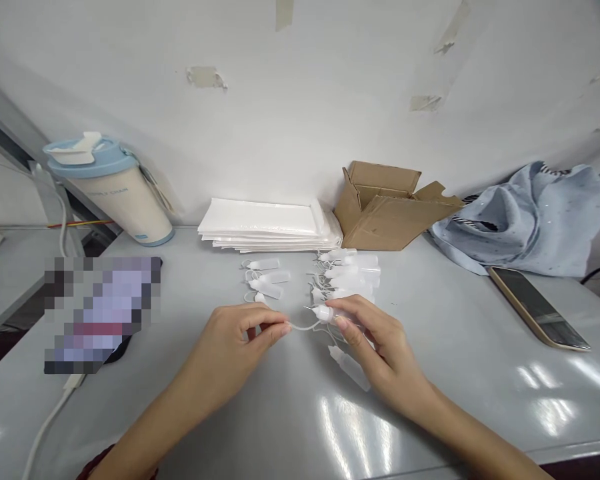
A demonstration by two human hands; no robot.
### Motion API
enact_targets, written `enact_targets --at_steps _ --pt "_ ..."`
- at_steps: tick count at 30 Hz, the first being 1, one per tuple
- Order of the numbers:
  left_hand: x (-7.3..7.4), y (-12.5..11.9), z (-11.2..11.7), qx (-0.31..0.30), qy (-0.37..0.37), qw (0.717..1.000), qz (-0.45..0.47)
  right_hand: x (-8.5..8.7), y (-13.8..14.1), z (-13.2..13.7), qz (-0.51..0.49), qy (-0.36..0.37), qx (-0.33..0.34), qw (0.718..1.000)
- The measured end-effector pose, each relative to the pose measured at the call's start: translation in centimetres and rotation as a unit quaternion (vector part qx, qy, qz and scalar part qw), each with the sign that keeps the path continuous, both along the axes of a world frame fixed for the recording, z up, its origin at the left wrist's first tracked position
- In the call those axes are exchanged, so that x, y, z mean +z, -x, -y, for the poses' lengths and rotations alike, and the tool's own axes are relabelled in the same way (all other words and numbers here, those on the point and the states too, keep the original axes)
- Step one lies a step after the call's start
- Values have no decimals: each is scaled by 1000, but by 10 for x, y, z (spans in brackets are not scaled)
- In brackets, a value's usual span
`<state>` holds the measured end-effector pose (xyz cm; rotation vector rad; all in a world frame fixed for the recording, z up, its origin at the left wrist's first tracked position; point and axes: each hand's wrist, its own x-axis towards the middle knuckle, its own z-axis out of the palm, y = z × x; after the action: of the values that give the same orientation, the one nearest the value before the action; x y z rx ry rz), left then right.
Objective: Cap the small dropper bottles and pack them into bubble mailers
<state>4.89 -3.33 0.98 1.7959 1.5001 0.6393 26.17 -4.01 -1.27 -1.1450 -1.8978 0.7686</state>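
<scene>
My right hand (375, 333) is closed around a small translucent needle-tip bottle (324, 313), its thin metal needle pointing left. From the bottle's neck a thin white cap strap (305, 327) curves across to my left hand (253, 333), which pinches its far end between thumb and fingertips. Whatever sits at that end is hidden by the fingers. Below the right hand lies another bottle (349, 368) on the grey table. Several more bottles (353, 275) are bunched just behind the right hand, and a smaller group (267, 287) lies behind the left.
White padded envelopes (265, 219) are stacked against the wall, beside an open cardboard box (385, 213). A tumbler (115, 190) and a blurred-out phone (105, 307) with a cable (50, 423) are on the left. On the right are a blue cloth bag (530, 223) and another phone (537, 307).
</scene>
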Motion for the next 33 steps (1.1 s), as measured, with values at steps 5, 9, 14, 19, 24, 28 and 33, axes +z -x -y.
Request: enact_targets --at_steps 5,9,14,19,24,28,33 --pt "-4 -2 3 -36 -21 999 5 -2 0 1 -14 24 26 999" --pt "-5 -5 6 -35 -3 999 14 -2 1 2 -20 48 38 998" --pt "1 -6 5 14 55 996 69 1 2 2 -40 73 32 996" --pt "1 -5 3 24 154 974 164 3 3 1 -57 97 42 993" --pt "-7 -4 1 26 163 958 235 3 2 2 -56 113 34 991" --pt "-7 -4 -1 33 180 943 276 4 1 2 -74 136 33 987" --pt "-6 -5 -2 27 206 919 334 7 3 2 -92 159 34 982"
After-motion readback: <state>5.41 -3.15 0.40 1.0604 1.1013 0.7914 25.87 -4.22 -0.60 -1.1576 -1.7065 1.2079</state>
